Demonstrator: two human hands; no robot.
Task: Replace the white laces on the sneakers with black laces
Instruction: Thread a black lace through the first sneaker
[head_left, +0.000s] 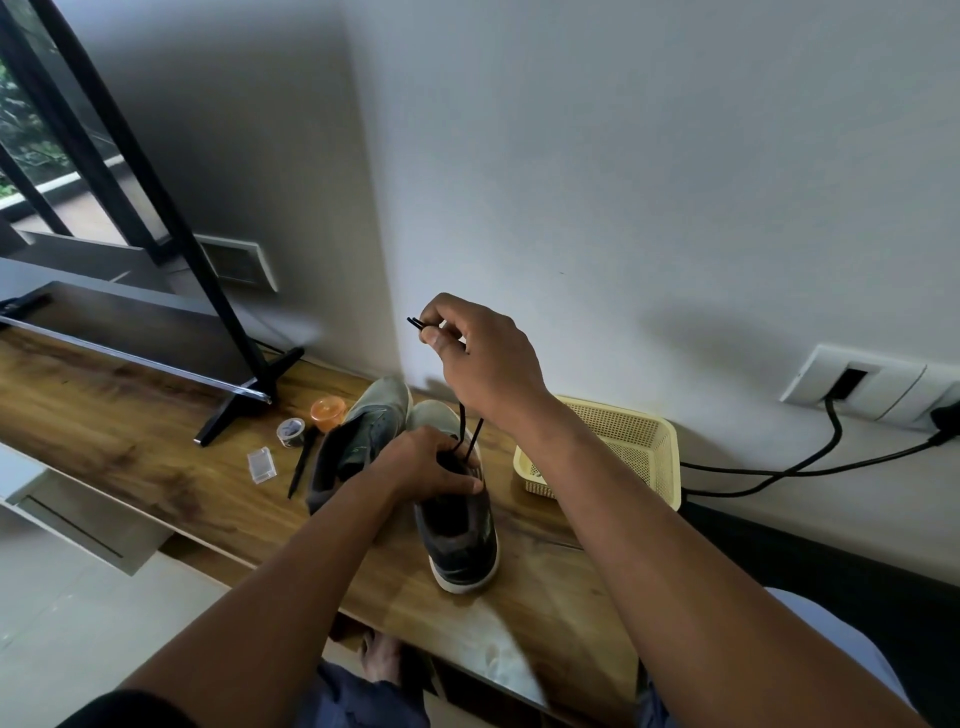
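The right hand (480, 358) pinches both stiff tips of the limp, light black lace (470, 436) high above the sneaker (457, 525) near the bench's (130, 415) front edge, while the left hand (426, 462) grips its collar.

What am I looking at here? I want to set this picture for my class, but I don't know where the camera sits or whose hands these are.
There is no machine: a person wears one wide-angle camera on the head, looking down at their own two bare hands. The right hand is raised, pinching both tips of a thin black shoelace that runs down to the nearer grey sneaker with a white sole. The left hand grips that sneaker's opening. A second grey sneaker stands beside it on the long wooden table. Also there: a pale yellow plastic basket, a small orange cup, a black pen and a television's black stand.
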